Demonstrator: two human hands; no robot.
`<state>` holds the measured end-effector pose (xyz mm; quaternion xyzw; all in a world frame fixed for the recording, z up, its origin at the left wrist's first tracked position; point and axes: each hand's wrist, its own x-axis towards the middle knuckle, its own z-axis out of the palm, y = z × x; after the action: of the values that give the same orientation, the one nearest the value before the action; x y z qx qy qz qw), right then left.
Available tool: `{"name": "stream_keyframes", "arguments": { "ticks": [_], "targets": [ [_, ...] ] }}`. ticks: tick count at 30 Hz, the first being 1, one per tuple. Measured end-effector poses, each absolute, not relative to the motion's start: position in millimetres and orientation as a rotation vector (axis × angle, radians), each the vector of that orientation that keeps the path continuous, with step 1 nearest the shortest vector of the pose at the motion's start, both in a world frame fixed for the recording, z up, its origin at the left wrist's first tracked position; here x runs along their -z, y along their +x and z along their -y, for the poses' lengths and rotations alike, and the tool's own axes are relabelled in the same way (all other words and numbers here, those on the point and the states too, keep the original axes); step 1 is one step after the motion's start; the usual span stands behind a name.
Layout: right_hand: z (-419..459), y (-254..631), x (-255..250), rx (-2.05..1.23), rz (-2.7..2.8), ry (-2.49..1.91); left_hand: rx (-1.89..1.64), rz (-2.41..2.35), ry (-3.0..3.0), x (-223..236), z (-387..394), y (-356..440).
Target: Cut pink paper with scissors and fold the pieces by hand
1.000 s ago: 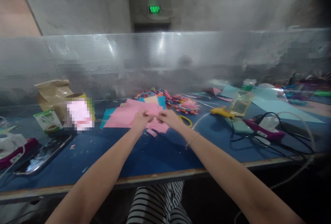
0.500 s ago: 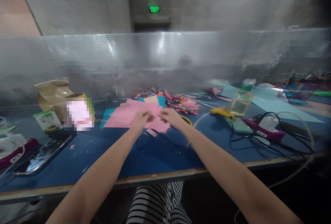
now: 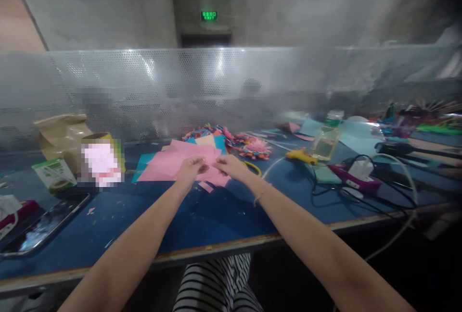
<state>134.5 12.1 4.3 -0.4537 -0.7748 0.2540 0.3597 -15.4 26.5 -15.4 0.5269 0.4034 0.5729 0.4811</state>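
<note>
My left hand (image 3: 191,167) is closed in a pinch above the pink sheets, with its fingertips turned to the right. Facing it a short way off, my right hand (image 3: 231,165) pinches too, thumb against the fingers. Between the fingertips is pink paper, whose outline blends into the pink sheets (image 3: 162,163) beneath. Blue paper (image 3: 142,165) sticks out from under the stack at the left. A small pink scrap (image 3: 206,186) lies just in front of the hands. Behind the stack are fringed, multicoloured paper pieces (image 3: 256,147).
At left stand a brown paper bag (image 3: 61,134), a green-and-white packet (image 3: 54,173) and a phone (image 3: 46,223). To the right are a yellow glue gun (image 3: 301,156), a bottle of pale liquid (image 3: 327,139) and a purple power strip (image 3: 355,180) with tangled cables. A perforated metal screen (image 3: 162,81) closes the back.
The whole scene has shifted a little to the left as my head turned right. Both hands keep nearly the same pinch over the pink sheets.
</note>
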Motion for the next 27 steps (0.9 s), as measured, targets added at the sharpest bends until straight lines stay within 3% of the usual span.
{"name": "stream_keyframes", "arguments": {
  "ticks": [10, 20, 27],
  "targets": [
    [-27, 137, 6, -0.872, 1.898, -1.058, -1.374, -1.028, 1.283, 11, -22, -15],
    [-33, 137, 9, -1.143, 1.678, -0.945, -1.276, -1.260, 1.997, 9, -14, -16],
    [-29, 138, 6, -1.223, 1.659, -0.946, -1.386, -1.420, 2.159, 6, -15, -16]
  ]
}}
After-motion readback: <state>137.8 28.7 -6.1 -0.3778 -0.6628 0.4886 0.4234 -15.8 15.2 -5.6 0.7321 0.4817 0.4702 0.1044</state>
